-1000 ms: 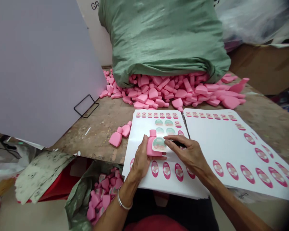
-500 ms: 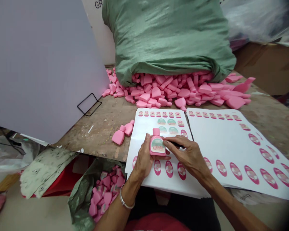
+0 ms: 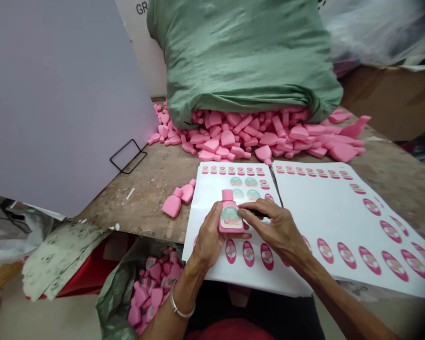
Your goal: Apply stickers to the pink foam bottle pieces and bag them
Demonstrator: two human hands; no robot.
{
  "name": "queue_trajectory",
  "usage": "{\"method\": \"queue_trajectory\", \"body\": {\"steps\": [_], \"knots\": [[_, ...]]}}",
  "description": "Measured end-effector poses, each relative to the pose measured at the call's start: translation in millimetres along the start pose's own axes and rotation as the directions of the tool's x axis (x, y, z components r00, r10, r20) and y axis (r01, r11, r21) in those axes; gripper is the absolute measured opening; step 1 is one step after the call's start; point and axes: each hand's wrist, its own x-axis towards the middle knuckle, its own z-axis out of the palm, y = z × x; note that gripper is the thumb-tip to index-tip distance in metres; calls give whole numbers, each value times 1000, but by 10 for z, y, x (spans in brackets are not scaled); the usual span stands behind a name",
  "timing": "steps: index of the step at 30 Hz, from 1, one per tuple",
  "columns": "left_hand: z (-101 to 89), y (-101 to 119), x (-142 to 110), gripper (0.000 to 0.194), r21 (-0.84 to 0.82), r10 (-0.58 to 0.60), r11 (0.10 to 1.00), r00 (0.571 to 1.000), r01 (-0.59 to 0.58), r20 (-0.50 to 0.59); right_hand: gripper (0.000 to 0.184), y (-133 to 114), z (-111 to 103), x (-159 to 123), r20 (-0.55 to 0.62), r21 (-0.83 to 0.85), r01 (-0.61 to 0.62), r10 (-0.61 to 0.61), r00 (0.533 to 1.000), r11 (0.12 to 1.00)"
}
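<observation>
My left hand (image 3: 207, 236) grips a small pink bottle (image 3: 229, 215) from its left side, cap pointing away, over a white sticker sheet (image 3: 212, 196). A green and pink label lies flat on the bottle's front. My right hand (image 3: 274, 229) rests against the bottle's right side, fingers curled, with the index finger at the label's edge. A thin dark object lies under its fingers; I cannot make out what it is. Pink oval stickers run along the sheet's near edge beneath both hands.
A green sack (image 3: 244, 61) spills a heap of pink bottles (image 3: 255, 137) onto the wooden table (image 3: 152, 184). Two loose pink bottles (image 3: 179, 200) lie left of the sheet. A second sticker sheet (image 3: 340, 208) lies right. A bag of pink bottles (image 3: 152, 288) sits below. A grey board (image 3: 56, 99) leans left.
The label, half stuck and overhanging the bottle's right side a second ago, now lies flat on its front. Both hands stay at the bottle.
</observation>
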Motion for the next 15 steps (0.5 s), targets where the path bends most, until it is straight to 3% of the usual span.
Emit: {"method": "queue_trajectory", "body": {"steps": [4, 8, 10, 12, 15], "knots": [[6, 15, 19, 44, -37, -107, 994, 994, 106, -7, 24, 7, -9, 2, 50, -47, 57, -55, 997, 997], [-1, 6, 22, 43, -71, -135, 988, 991, 134, -4, 22, -9, -55, -16, -47, -397, 195, -233, 971, 897], [11, -1, 18, 45, -60, -118, 991, 993, 118, 6, 22, -11, -76, -23, -135, -545, 170, -286, 949, 821], [30, -10, 16, 48, -33, -97, 995, 995, 97, -2, 23, -1, -68, -35, -171, -532, 153, -282, 944, 833], [22, -44, 24, 53, 81, -58, 995, 996, 63, -61, 27, 13, 9, -80, -83, -330, 221, -261, 962, 918]]}}
